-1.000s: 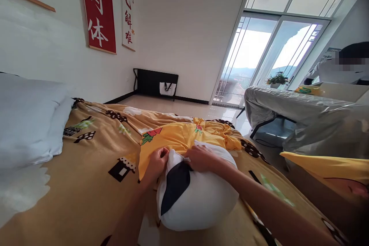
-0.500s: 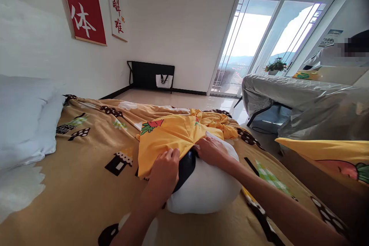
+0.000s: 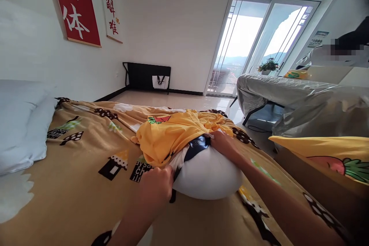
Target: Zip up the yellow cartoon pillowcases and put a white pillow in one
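On the bed, a white pillow [image 3: 207, 177] with a dark navy shiny patch [image 3: 197, 147] pokes out of a yellow pillowcase [image 3: 167, 134] with carrot prints. The far part of the case lies bunched up. My left hand [image 3: 158, 182] is closed on the near-left edge of the case's opening, where some whitish inner cloth is stretched. At the right of the opening, my right hand [image 3: 223, 144] pinches the edge against the pillow, beside the navy patch. How much of the pillow is inside the case is hidden by the cloth.
A brown printed bedsheet [image 3: 86, 184] covers the bed, with white pillows [image 3: 23, 127] at its left. Another yellow carrot-print item [image 3: 323, 146] is at the right edge. Beyond stand a plastic-covered table [image 3: 268, 84], a folded black frame [image 3: 144, 77] and a person [image 3: 351, 46].
My left hand has moved down and closed on the opening's edge, drawing it outward. My right hand has shifted slightly up and right. The carrot-print side has crumpled, and the view has turned slightly.
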`<control>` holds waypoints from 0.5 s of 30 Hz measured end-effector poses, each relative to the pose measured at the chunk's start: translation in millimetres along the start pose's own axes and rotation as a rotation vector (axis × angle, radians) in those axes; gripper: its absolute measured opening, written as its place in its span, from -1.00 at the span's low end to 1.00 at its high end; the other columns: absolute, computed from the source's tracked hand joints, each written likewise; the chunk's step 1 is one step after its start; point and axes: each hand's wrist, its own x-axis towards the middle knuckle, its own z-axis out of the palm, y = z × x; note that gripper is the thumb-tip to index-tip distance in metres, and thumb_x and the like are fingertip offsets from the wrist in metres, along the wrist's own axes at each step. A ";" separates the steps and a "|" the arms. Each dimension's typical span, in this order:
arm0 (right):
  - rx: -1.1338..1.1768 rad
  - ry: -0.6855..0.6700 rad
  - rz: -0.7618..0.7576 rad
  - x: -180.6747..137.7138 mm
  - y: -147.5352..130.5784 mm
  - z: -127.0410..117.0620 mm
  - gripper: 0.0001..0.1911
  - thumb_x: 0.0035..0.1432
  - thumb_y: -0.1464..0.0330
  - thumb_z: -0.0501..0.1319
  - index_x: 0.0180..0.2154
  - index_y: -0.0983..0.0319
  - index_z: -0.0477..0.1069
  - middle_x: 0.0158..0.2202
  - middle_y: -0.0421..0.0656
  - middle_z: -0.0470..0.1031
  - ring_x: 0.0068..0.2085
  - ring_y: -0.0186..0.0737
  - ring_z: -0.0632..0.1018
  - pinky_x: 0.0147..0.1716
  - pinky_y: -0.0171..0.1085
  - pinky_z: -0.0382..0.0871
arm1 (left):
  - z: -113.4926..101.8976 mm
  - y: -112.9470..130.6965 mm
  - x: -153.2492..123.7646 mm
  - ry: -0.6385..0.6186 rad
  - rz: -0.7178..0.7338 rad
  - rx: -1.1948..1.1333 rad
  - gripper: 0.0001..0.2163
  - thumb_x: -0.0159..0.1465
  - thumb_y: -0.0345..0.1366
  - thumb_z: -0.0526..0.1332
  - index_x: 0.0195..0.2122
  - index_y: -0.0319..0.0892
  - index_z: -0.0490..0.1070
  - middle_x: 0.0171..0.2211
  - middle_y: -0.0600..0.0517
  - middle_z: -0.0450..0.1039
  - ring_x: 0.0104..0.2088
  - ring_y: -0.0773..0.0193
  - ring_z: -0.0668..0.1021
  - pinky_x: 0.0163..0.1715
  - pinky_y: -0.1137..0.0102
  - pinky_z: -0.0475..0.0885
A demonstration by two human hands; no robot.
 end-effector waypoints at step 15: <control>-0.087 0.060 -0.063 -31.0 -22.7 4.5 -0.64 0.21 0.26 -0.05 -0.24 0.14 0.52 -0.28 -0.07 0.57 -0.21 -0.06 0.53 -0.40 -0.26 0.14 | 45.8 1.6 32.5 0.280 0.088 -0.224 -0.69 0.16 -0.54 0.00 -0.12 -0.25 0.38 -0.13 -0.16 0.43 -0.04 0.03 0.44 -0.07 0.24 0.36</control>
